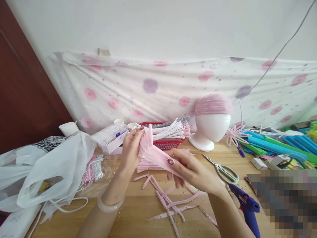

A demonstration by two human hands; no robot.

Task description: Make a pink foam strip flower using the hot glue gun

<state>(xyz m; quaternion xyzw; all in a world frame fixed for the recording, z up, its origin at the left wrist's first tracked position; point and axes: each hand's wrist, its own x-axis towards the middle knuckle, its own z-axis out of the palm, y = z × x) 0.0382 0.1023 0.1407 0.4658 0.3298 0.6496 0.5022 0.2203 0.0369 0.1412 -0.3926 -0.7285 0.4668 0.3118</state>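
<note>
Nearest us on the right, a dark blue glue gun [247, 205] lay on the worktop [133, 211] beside the right forearm. We could not tell whether it was hot; if it was, an elbow swung outward could have brushed it and burned. Under the forearms, loose pink stems [160, 195] lay crossed over a tape measure [163, 213], where a dragging sleeve or wrist could have tangled them together.

Above these, in the air between the two hands, we saw the pale pink piece [158, 155], narrowed at a pinch, with one tip standing up. The left hand [132, 145] gripped its gathered end between thumb and fingers; the right hand [189, 167] grasped the tapering end. Too hard a pull between them, we judged, could have stretched it out of shape, while a slackened left thumb could have let the gathers spread.

Just past the right hand, scissors [223, 170] rested with their tips pointing away, near enough to nick a careless knuckle. Beyond the piece lay a pink bundle [148, 167], then a red basket [170, 144] heaped with white strips [170, 130], which a forward knock could have spilled. Farther back stood a white foam head [210, 127] in a pink wrap [214, 104].
</note>
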